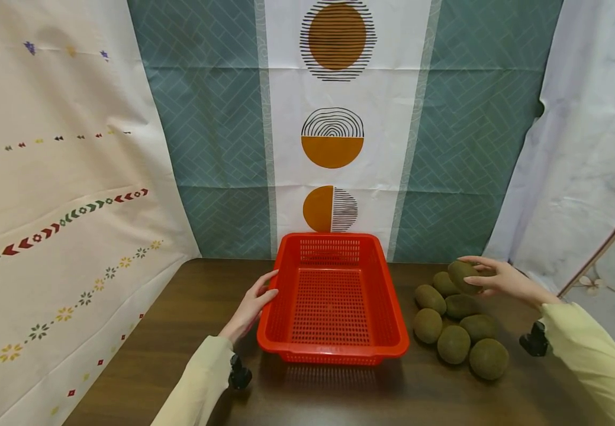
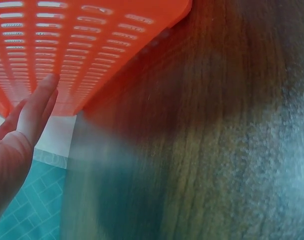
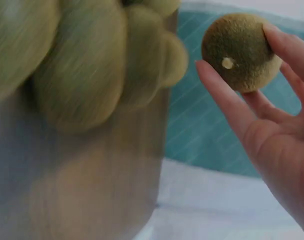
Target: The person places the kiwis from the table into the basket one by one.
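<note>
My right hand (image 1: 496, 277) holds a brown fuzzy kiwi (image 1: 463, 276) between thumb and fingers, above the far end of a group of kiwis. In the right wrist view the held kiwi (image 3: 241, 52) shows a pale round spot at its end, and the fingers curve around its sides. Several more kiwis (image 1: 453, 345) lie close together on the table, to the right of a red plastic basket (image 1: 334, 349). My left hand (image 1: 251, 307) rests at the basket's left rim. In the left wrist view its fingers (image 2: 36, 110) extend fairly straight beside the slotted outer wall (image 2: 87, 55).
The basket stands on a dark brown wooden table (image 1: 190, 319), near its back edge. Behind hangs a green and white patterned curtain (image 1: 334, 177). A cream embroidered cloth (image 1: 73, 236) borders the left side, and a pale marbled cloth (image 1: 589, 177) the right.
</note>
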`<state>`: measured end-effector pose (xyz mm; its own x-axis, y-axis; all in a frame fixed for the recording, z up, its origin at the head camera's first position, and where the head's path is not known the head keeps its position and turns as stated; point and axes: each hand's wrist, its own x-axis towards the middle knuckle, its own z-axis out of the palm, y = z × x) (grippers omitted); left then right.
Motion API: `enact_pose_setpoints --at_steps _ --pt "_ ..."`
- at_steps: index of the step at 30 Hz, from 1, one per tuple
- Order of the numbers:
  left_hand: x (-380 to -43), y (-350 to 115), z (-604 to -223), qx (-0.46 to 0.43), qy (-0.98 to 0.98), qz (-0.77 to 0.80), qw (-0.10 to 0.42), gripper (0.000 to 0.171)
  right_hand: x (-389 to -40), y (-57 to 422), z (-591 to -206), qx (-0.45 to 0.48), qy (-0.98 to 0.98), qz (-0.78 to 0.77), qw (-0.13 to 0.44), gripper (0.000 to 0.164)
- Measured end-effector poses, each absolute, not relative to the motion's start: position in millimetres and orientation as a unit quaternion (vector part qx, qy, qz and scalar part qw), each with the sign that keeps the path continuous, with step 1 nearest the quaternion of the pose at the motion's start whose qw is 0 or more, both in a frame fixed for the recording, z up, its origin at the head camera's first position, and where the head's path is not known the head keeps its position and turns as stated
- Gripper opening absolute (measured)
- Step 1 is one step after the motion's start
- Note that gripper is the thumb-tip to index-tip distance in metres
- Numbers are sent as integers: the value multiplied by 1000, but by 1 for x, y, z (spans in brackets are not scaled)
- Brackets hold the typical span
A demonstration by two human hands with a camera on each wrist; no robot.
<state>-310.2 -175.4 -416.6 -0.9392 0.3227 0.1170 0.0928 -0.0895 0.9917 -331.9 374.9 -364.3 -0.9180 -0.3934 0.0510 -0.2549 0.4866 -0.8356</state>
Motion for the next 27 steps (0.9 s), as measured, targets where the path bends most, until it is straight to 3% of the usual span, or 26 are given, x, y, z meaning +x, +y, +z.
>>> enact_pose_setpoints --at_steps 7,18,27 --pt "-314 -176 -424 160 667 725 66 54 -343 341 -347 -229 837 -479 131 57" --pt "-322 -177 -439 154 681 715 31 47 -350 287 -318 -289 823 -461 164 52" --pt "-322 -177 -438 152 682 714 34 48 -356 236 -308 -356 780 -456 237 51"
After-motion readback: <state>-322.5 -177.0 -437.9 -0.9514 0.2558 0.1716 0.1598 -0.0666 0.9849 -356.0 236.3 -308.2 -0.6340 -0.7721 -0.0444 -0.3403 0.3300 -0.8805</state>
